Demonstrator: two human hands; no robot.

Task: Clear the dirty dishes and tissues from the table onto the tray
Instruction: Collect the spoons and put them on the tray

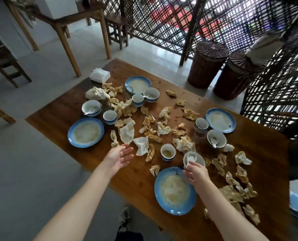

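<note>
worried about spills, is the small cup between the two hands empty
Not empty: the small cup stands upright with a yellowish-brown layer in its bottom. Whether that is liquid or dried residue, cannot tell.

Four blue-rimmed plates (175, 190), smeared with residue, lie flat around the table (57, 108), each with a white bowl (197, 158) and cup (168, 151) close by. Crumpled, stained tissues (127, 133) litter the middle and right side.
</note>
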